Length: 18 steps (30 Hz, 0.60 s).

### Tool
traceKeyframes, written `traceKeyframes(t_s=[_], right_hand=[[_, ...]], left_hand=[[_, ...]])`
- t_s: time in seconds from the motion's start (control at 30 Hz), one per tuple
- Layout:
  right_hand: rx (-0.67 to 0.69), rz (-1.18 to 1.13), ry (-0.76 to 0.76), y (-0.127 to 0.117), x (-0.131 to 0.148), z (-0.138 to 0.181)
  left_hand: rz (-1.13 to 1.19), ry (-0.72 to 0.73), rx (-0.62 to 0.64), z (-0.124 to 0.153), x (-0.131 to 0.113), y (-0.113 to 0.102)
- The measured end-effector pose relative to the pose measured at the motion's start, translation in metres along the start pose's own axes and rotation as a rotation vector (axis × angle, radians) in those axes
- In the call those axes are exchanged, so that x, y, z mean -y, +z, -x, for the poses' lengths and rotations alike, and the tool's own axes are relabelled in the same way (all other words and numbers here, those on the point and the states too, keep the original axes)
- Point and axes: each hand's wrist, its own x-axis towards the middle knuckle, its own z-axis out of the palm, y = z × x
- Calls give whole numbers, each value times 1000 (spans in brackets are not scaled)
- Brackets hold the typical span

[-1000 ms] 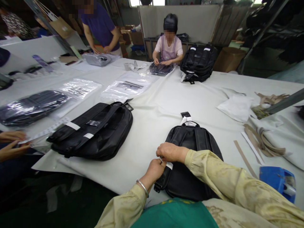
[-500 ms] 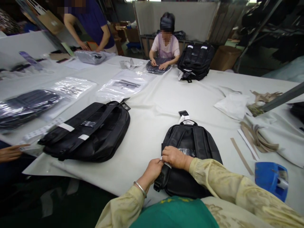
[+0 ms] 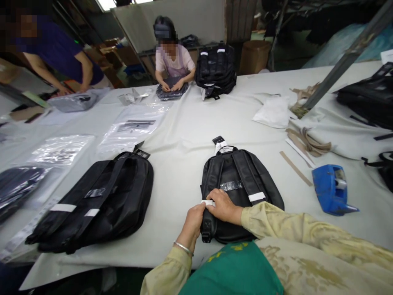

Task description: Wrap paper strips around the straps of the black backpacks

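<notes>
In front of me a black backpack (image 3: 265, 174) lies with its shoulder straps facing up and its top handle pointing away. A white band (image 3: 208, 202) is around its left strap, and my two hands meet there. My left hand (image 3: 193, 223), with a silver bangle at the wrist, pinches the band at the strap's outer edge. From the inner side, my right hand (image 3: 223, 206) is closed over the band and strap; its fingertips are partly hidden. Another white band (image 3: 256, 196) wraps the right strap. Clear tape (image 3: 231, 186) crosses the back panel.
A second black backpack (image 3: 132, 200) with banded straps lies to the left. A blue tape dispenser (image 3: 327, 190) and tan strips (image 3: 294, 168) are on the right. Stacked backpacks (image 3: 216, 71), clear plastic bags (image 3: 132, 125) and two co-workers are across the table (image 3: 184, 172).
My view has turned to the right. The white band now shows between my hands on the left strap, and the right strap's band has come into view beside my right forearm.
</notes>
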Motion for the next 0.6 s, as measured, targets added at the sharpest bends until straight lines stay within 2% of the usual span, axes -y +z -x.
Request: traceKeyframes(t_s=[0.2,0.3,0.37,0.43,0.5,0.57,0.6], right_hand=[[-2,-22,49,2,-1,9],[-3,-9,-65,-4,-5,19],[-43,3,-142,-18,-14,31],[-180,5,-161,-44,-33,48],[-389,20,-110,-83,-66,70],[-623,70,38,-133,-109,97],[-742,102,160,-161,-133,113]], left_hand=[[-32,-72,116,-1,4,-8],[-56,-83,119,-1,-2,-7],[-85,-90,102,-2,-6,-6],[-117,-96,82,-3,-9,-4],[-144,-102,66,-4,-9,-5],[-166,-122,61,-6,-6,-8],[-184,-137,55,-10,-4,-11]])
